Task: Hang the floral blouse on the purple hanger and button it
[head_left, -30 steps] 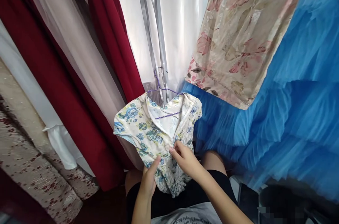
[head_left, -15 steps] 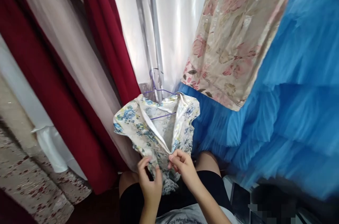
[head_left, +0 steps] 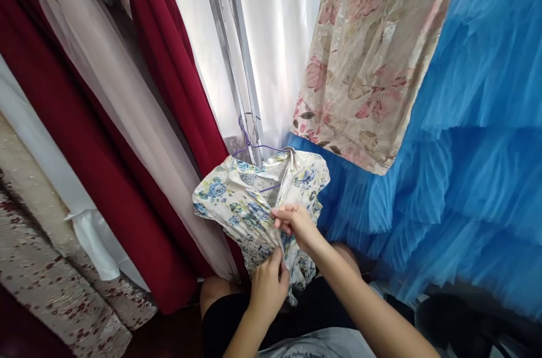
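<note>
A small white dress with blue flowers (head_left: 237,200) hangs on a purple wire hanger (head_left: 249,140) over my lap. My right hand (head_left: 296,222) pinches the front opening of the dress near its middle, fingers closed on the cloth. Below it, my left hand (head_left: 269,284) grips the lower part of the same dress. The front flaps lie drawn together, and only a short bit of the hanger's crossbar shows inside the collar.
A blue tulle skirt (head_left: 466,177) fills the right side. A beige fabric with pink flowers (head_left: 368,64) hangs above it. Dark red garments (head_left: 169,64) and pale sheer cloth (head_left: 110,98) hang at the left. A metal rack pole (head_left: 237,64) stands before a white curtain.
My right hand has moved up the dress front, and the left hand has shifted right and gripped lower. The open front of the dress has been drawn closed.
</note>
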{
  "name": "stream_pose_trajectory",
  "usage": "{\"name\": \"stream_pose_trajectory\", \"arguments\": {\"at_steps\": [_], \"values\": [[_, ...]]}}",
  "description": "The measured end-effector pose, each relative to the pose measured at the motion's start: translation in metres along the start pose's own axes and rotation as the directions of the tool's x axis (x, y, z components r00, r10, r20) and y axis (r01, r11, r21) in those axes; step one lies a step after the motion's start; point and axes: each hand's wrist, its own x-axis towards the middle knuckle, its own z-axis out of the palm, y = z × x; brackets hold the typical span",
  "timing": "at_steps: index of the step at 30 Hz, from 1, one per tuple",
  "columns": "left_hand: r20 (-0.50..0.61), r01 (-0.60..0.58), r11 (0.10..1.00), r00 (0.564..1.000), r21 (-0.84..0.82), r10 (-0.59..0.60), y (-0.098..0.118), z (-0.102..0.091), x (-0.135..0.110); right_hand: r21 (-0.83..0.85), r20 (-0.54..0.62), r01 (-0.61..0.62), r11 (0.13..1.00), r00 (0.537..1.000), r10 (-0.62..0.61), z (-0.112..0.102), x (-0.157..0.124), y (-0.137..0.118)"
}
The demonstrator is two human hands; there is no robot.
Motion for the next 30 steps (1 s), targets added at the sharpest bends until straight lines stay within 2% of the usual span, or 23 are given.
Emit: {"name": "stream_pose_trajectory", "arguments": {"at_steps": [3, 6, 9, 11, 13, 15, 16, 18, 19, 21, 23, 25, 28, 30], "values": [[0.168, -0.026, 0.976, 0.986, 0.216, -0.01, 0.011, -0.009, 0.0, 0.0, -0.014, 0.046, 0.999, 0.999, -0.046, 0.016, 0.04, -0.044], [0.289, -0.061, 0.945, 0.957, 0.322, -0.036, 0.015, -0.015, 0.0, -0.015, -0.053, 0.08, 0.997, 0.995, -0.081, 0.032, 0.066, -0.078], [0.297, -0.072, 0.955, 0.955, 0.289, -0.018, 0.007, -0.019, 0.003, -0.062, -0.026, 0.123, 0.99, 0.992, -0.125, 0.04, 0.07, -0.085], [0.264, -0.051, 0.984, 0.964, 0.17, 0.005, -0.003, -0.026, 0.01, -0.093, -0.003, 0.16, 0.983, 0.987, -0.161, 0.041, 0.063, -0.078], [0.169, -0.02, 1.0, 0.985, -0.022, 0.023, -0.01, -0.041, 0.023, -0.101, 0.001, 0.205, 0.974, 0.979, -0.206, 0.039, 0.053, -0.068], [-0.043, -0.031, 0.976, 0.999, -0.215, 0.022, -0.01, -0.067, 0.041, -0.113, 0.008, 0.253, 0.961, 0.967, -0.253, 0.036, 0.045, -0.062], [-0.175, -0.062, 0.959, 0.984, -0.276, 0.014, -0.006, -0.083, 0.052, -0.129, 0.017, 0.277, 0.952, 0.961, -0.277, 0.034, 0.042, -0.06], [-0.423, -0.209, 0.939, 0.903, -0.273, 0.078, 0.006, -0.117, 0.075, -0.166, 0.039, 0.33, 0.929, 0.944, -0.328, 0.033, 0.038, -0.061], [-0.473, -0.284, 0.933, 0.868, -0.222, 0.152, 0.014, -0.133, 0.087, -0.181, 0.055, 0.358, 0.916, 0.934, -0.354, 0.033, 0.036, -0.062], [-0.48, -0.385, 0.919, 0.824, -0.083, 0.302, 0.028, -0.157, 0.11, -0.21, 0.088, 0.406, 0.889, 0.914, -0.396, 0.032, 0.037, -0.064], [-0.443, -0.441, 0.896, 0.792, 0.062, 0.42, 0.039, -0.17, 0.128, -0.249, 0.096, 0.447, 0.859, 0.894, -0.437, 0.031, 0.043, -0.063], [-0.436, -0.468, 0.869, 0.756, 0.162, 0.488, 0.046, -0.176, 0.139, -0.315, 0.077, 0.471, 0.824, 0.878, -0.472, 0.029, 0.054, -0.056], [-0.555, -0.448, 0.873, 0.684, 0.192, 0.473, 0.044, -0.185, 0.142, -0.427, 0.026, 0.431, 0.795, 0.885, -0.466, 0.023, 0.072, -0.036], [-0.694, -0.387, 0.914, 0.625, 0.121, 0.357, 0.031, -0.196, 0.14, -0.461, 0.006, 0.372, 0.806, 0.909, -0.416, 0.02, 0.077, -0.021]]}}
